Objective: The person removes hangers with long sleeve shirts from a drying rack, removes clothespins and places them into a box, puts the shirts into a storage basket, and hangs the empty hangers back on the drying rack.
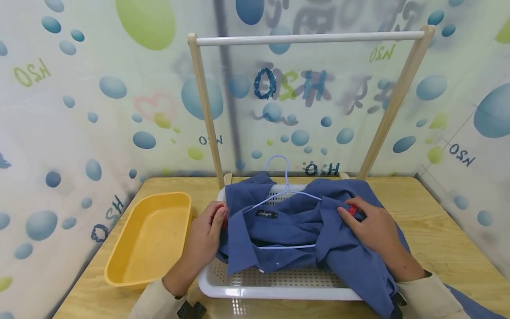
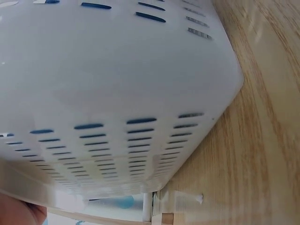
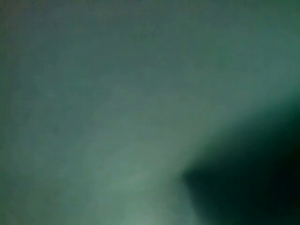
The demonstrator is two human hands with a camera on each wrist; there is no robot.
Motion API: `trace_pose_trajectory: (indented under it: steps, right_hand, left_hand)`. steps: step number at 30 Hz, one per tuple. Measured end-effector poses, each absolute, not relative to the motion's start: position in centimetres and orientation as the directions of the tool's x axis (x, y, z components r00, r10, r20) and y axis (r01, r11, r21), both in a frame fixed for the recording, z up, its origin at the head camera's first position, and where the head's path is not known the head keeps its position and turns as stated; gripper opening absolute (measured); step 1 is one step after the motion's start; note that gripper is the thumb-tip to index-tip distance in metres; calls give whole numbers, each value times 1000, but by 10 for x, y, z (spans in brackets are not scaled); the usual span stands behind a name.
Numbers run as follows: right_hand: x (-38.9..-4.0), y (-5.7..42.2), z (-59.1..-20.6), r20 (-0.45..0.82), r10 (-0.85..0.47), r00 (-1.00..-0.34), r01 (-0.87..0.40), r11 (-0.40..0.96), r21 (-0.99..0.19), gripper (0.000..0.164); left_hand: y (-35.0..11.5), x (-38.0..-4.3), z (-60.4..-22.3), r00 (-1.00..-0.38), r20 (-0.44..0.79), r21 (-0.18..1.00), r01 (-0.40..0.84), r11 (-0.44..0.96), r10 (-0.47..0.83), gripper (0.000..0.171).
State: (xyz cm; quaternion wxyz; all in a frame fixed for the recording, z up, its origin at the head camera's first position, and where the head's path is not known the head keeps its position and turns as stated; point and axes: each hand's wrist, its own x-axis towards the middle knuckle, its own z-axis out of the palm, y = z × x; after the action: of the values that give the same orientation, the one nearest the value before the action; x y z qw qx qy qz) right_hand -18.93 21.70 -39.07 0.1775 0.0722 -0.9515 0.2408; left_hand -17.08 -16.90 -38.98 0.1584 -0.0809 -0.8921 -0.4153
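Observation:
A blue shirt (image 1: 303, 235) lies crumpled in a white perforated basket (image 1: 275, 283), with a pale blue hanger (image 1: 283, 186) threaded through its collar. At the shirt's left shoulder my left hand (image 1: 218, 216) pinches a small red clip (image 1: 225, 220). My right hand (image 1: 347, 212) rests on the right shoulder, its fingers curled on another red clip (image 1: 353, 209). The left wrist view shows only the basket's slotted wall (image 2: 117, 93) and the wooden table (image 2: 253, 154). The right wrist view is dark and blurred, with nothing to make out.
An empty yellow tub (image 1: 149, 237) sits on the table to the left of the basket. Behind the basket stands a wooden drying rack with a white top rail (image 1: 307, 38). Patterned sheeting walls in the table on three sides.

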Motion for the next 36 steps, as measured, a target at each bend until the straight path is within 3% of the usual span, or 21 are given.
trace_pose_trajectory:
  steps: [26, 36]
  right_hand:
    - [-187, 219, -392, 351, -49, -935, -211, 873, -439, 42]
    - [-190, 218, -392, 414, -64, -908, -256, 868, -426, 39]
  left_hand:
    - [-167, -170, -394, -897, 440, 682, 357, 638, 32, 20]
    - [-169, -173, -394, -876, 481, 645, 389, 658, 46, 19]
